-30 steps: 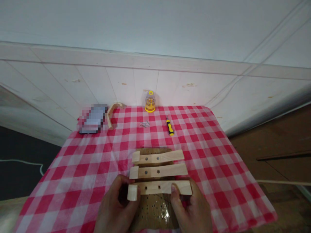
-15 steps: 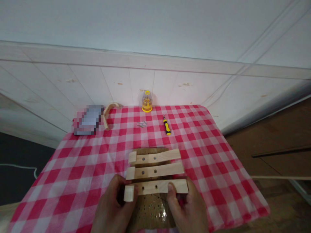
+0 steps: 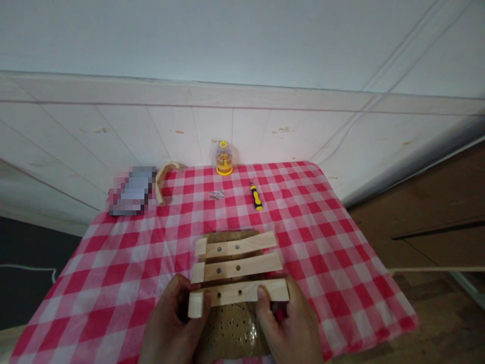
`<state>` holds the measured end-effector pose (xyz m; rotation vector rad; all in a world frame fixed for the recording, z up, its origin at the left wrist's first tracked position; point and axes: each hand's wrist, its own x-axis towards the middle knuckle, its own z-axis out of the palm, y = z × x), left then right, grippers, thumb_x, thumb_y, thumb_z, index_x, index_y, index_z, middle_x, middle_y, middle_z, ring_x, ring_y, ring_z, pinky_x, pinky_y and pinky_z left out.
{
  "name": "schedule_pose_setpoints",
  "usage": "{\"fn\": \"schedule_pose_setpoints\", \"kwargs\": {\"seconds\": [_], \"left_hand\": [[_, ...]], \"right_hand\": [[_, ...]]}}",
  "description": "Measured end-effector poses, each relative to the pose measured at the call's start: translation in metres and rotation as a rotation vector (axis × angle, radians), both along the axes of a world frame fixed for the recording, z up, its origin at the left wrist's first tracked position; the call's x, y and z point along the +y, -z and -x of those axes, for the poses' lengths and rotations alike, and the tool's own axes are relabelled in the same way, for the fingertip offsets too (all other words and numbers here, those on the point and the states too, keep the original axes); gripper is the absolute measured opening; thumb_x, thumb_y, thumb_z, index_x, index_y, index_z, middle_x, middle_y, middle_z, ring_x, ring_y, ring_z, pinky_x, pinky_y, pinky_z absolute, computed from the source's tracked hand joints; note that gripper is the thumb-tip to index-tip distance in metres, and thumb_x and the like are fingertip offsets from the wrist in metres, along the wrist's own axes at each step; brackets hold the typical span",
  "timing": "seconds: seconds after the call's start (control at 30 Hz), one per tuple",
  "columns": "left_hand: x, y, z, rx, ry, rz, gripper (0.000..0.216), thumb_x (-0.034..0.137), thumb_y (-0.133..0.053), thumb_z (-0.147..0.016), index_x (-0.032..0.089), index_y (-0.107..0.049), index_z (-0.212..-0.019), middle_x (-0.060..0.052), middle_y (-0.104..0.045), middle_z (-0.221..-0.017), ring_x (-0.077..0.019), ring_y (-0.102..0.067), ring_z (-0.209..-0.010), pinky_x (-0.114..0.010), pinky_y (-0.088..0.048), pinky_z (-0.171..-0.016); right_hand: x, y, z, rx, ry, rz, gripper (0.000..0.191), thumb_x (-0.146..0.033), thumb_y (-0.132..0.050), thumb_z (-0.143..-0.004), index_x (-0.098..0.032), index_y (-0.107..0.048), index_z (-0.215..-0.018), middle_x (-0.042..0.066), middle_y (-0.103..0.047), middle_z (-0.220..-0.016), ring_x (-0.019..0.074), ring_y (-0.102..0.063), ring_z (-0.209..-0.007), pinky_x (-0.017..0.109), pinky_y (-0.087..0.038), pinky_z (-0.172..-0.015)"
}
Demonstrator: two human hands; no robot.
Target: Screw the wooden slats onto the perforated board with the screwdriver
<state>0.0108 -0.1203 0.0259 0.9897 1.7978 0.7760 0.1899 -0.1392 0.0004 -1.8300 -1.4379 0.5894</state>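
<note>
The nearest wooden hook (image 3: 248,291), a pale bar with two dark holes, lies across a brown board with many small holes (image 3: 231,333). My left hand (image 3: 176,316) is closed around its left end. At its right end my right hand (image 3: 286,318) grips it, thumb on top. Behind it, a middle wooden hook (image 3: 250,266) and a far wooden hook (image 3: 248,244) lie roughly parallel on the board. Each of those two has two screw heads showing. The undersides of the hooks and several fingertips are hidden.
A yellow-and-black screwdriver (image 3: 256,196) lies beyond the board. Several loose screws (image 3: 217,194) are left of it. Against the wall stand a yellow bit holder (image 3: 224,159) and a curved wooden hook (image 3: 161,183). A blurred flat device (image 3: 133,191) lies at the table's far left.
The whole view has shifted slightly, so things appear a little further left. Both hands keep their hold on the nearest wooden hook, with no clear movement against the board.
</note>
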Motion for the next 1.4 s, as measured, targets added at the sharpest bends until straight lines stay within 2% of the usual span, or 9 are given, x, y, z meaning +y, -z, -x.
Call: {"fn": "schedule_pose_setpoints", "kwargs": {"seconds": [0.33, 0.47, 0.77, 1.03, 1.23, 1.4], "left_hand": [[0.0, 0.0, -0.002, -0.044, -0.032, -0.002, 0.042, 0.061, -0.068, -0.072, 0.023, -0.05, -0.072, 0.0, -0.064, -0.061, -0.0197, -0.062, -0.059, -0.024, -0.047, -0.048], [-0.001, 0.003, -0.001, -0.055, -0.031, 0.02, 0.038, 0.057, -0.069, -0.073, 0.023, -0.05, -0.074, 0.002, -0.063, -0.062, -0.0193, -0.061, -0.06, -0.024, -0.047, -0.049], [-0.004, 0.019, 0.014, -0.098, 0.121, 0.096, 0.034, 0.053, -0.064, -0.08, 0.024, -0.046, -0.082, 0.001, -0.065, -0.071, -0.0209, -0.064, -0.07, -0.026, -0.051, -0.057], [-0.001, 0.014, 0.011, -0.059, 0.102, 0.087, 0.035, 0.052, -0.068, -0.075, 0.024, -0.047, -0.078, 0.001, -0.064, -0.068, -0.0209, -0.063, -0.065, -0.026, -0.049, -0.053], [-0.002, 0.017, 0.011, -0.036, 0.096, 0.071, 0.034, 0.051, -0.068, -0.075, 0.024, -0.048, -0.077, 0.001, -0.063, -0.065, -0.0205, -0.062, -0.063, -0.026, -0.048, -0.053], [-0.004, 0.016, 0.009, -0.101, 0.03, 0.059, 0.034, 0.05, -0.068, -0.076, 0.023, -0.048, -0.076, 0.002, -0.063, -0.065, -0.0201, -0.063, -0.065, -0.025, -0.048, -0.054]], "right_hand": [[-0.002, 0.008, -0.003, -0.019, -0.002, 0.004, 0.026, -0.045, -0.051, -0.092, -0.021, -0.061, -0.093, 0.007, -0.073, -0.081, 0.0217, -0.07, -0.073, 0.029, -0.055, -0.063], [-0.002, 0.006, -0.003, 0.004, -0.016, 0.024, 0.022, -0.041, -0.051, -0.092, -0.021, -0.061, -0.091, 0.006, -0.073, -0.081, 0.0209, -0.07, -0.072, 0.029, -0.054, -0.063], [-0.001, 0.004, -0.003, 0.014, -0.014, 0.005, 0.021, -0.041, -0.052, -0.091, -0.021, -0.06, -0.09, 0.006, -0.073, -0.079, 0.0209, -0.07, -0.071, 0.029, -0.054, -0.063], [0.0, 0.003, -0.002, 0.016, 0.004, -0.011, 0.018, -0.038, -0.053, -0.089, -0.022, -0.061, -0.087, 0.004, -0.073, -0.075, 0.0208, -0.07, -0.068, 0.028, -0.054, -0.062], [-0.001, 0.003, -0.002, 0.029, -0.01, 0.019, 0.021, -0.04, -0.051, -0.091, -0.021, -0.06, -0.088, 0.005, -0.072, -0.076, 0.0197, -0.069, -0.066, 0.027, -0.052, -0.059], [-0.002, 0.004, -0.002, 0.034, 0.005, 0.023, 0.021, -0.04, -0.051, -0.091, -0.021, -0.06, -0.091, 0.005, -0.072, -0.079, 0.0203, -0.069, -0.069, 0.028, -0.053, -0.062]]}}
